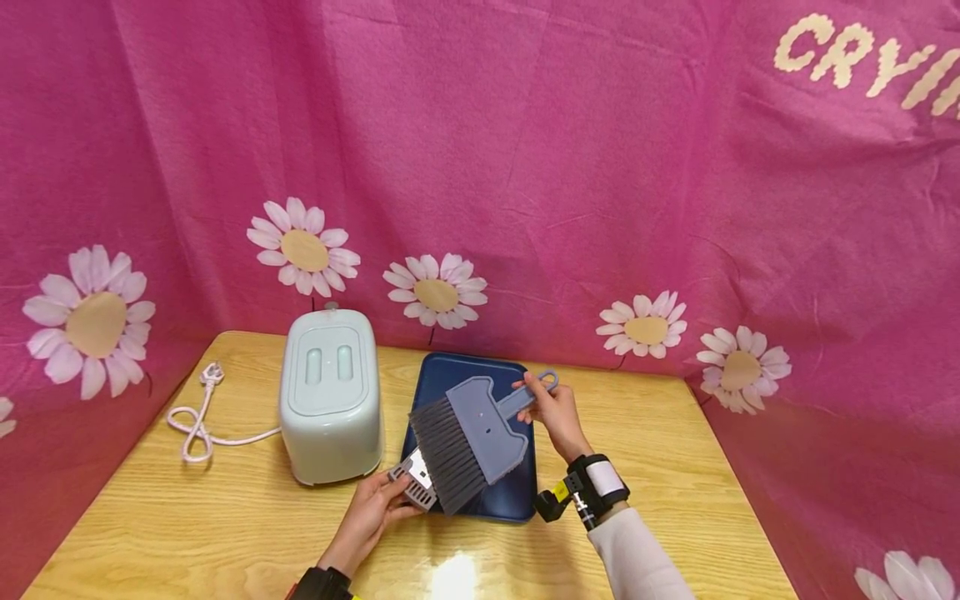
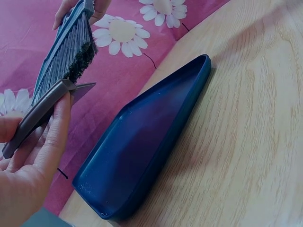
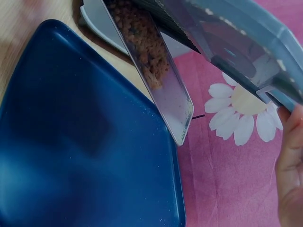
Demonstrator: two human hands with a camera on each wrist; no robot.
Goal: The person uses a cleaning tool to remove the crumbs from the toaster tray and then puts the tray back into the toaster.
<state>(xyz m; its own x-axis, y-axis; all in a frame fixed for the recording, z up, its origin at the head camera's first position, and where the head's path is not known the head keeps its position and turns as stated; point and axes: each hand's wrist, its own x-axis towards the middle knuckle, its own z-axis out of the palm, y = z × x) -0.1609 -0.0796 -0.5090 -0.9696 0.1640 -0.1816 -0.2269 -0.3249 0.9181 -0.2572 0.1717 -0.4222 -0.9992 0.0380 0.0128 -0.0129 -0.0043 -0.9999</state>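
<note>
My left hand [image 1: 372, 510] grips a crumb tray [image 1: 418, 477] by its grey slotted end, thumb on top and fingers beneath. Brown crumbs [image 3: 142, 42] lie along the tray's shiny surface in the right wrist view. In my right hand [image 1: 555, 413] is a hand brush [image 1: 491, 429], held by its blue-grey handle. Its dark bristles [image 2: 71, 64] hang over the crumb tray; whether they touch the crumbs is hidden. Below both stands a dark blue tray [image 1: 517, 493] on the table, with small specks on its surface.
A pale mint toaster [image 1: 330, 442] with a lidded top stands left of the blue tray. Its white cord [image 1: 198, 433] and plug [image 1: 212, 373] lie on the wooden table [image 1: 637, 467]. A pink flowered cloth [image 1: 525, 208] hangs behind and at both sides.
</note>
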